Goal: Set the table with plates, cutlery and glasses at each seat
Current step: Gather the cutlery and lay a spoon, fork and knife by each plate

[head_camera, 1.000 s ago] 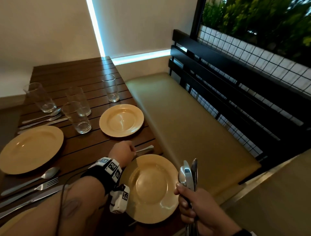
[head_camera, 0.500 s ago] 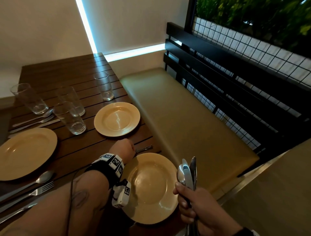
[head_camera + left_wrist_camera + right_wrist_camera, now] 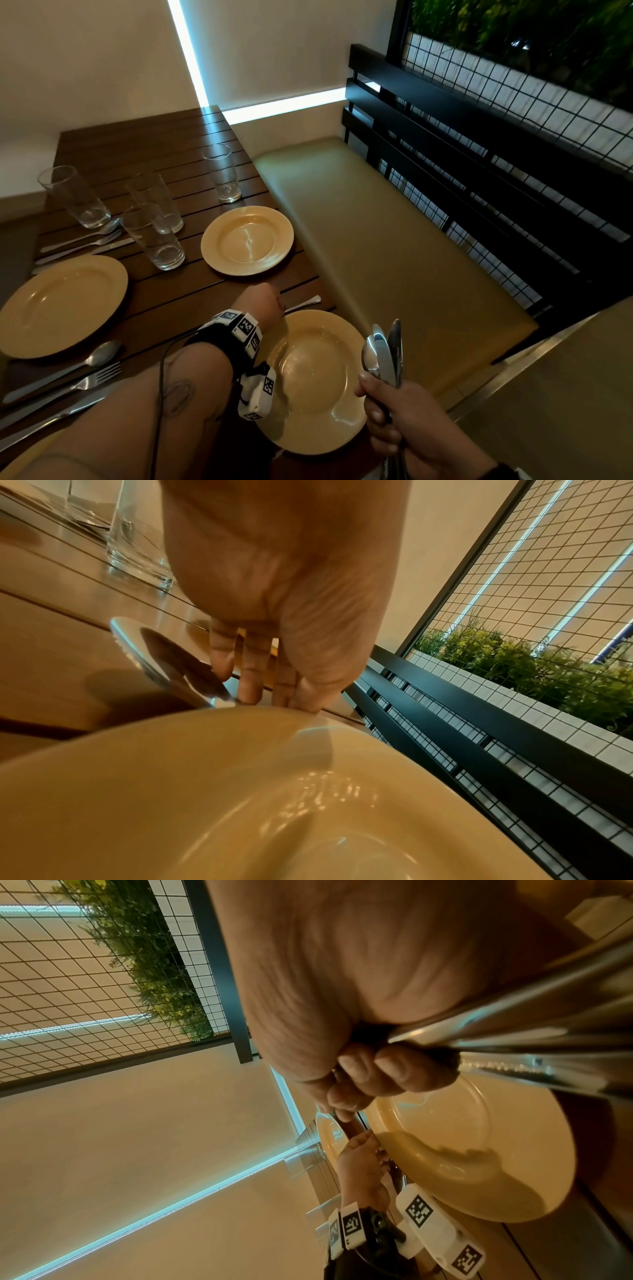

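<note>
Plates are sitting on the slatted wooden table (image 3: 144, 150); we are noting the near plate (image 3: 318, 380) lying at the table's near corner beside the bench (image 3: 394, 246). The left hand (image 3: 262, 306) is reaching down past that plate's far rim, fingers (image 3: 251, 674) extended and resting on a spoon (image 3: 161, 653) lying flat on the wood. The right hand (image 3: 407, 421) is gripping a cutlery bundle (image 3: 385, 353) upright, fingers wrapped tight. We are reading no text, only square coded markers on the wrist band (image 3: 239, 330).
</note>
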Demonstrator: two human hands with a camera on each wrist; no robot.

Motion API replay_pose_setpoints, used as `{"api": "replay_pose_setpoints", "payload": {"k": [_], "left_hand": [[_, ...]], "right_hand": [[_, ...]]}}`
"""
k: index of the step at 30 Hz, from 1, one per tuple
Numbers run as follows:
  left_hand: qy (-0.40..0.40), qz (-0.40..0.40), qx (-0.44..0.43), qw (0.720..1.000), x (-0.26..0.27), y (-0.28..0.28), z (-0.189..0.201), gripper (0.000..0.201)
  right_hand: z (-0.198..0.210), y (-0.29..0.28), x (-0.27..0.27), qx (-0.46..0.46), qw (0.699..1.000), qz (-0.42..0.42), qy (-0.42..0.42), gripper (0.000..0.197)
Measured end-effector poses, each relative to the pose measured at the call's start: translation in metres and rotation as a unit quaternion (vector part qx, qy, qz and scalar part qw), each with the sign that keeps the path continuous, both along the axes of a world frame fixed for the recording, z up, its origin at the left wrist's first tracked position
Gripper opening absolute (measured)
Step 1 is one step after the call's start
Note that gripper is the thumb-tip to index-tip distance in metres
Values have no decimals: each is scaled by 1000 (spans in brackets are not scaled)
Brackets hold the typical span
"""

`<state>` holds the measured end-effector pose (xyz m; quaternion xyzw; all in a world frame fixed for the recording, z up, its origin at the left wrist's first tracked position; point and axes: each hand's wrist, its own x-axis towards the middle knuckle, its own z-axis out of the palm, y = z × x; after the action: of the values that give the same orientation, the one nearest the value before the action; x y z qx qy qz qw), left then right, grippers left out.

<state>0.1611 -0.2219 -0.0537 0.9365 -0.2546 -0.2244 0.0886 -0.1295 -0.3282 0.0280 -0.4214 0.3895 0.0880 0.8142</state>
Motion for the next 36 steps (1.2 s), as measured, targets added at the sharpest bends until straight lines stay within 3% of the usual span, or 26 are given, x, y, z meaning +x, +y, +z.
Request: {"api": "replay_pose_setpoints", "payload": {"k": [7,9,14,17,21,30,36], "left_hand": [[8,-8,-17,1000,2,3,3,10],[14,14,-52,998,3,7,11,2],[-14,59,-149,987,-20,23,42,4],[37,44,-220,974,-64,30,68,4],[199,26,-316,927,-120,34,93,8],[341,190,-443,807,-164,35,96,13],[351,197,-446,800,-168,46,100,19]], "right_hand": [[-2,-2,0,2,1000,-5,-4,27],[-2,-3,0,3,1000,-1,-6,28],[3,-3,4,9,1000,18,-15,27],[6,1,9,8,999,31,-15,26],[8,8,16,15,999,49,-15,26],[13,25,27,11,993,119,-20,28],[11,38,31,2,989,148,-17,29]]}}
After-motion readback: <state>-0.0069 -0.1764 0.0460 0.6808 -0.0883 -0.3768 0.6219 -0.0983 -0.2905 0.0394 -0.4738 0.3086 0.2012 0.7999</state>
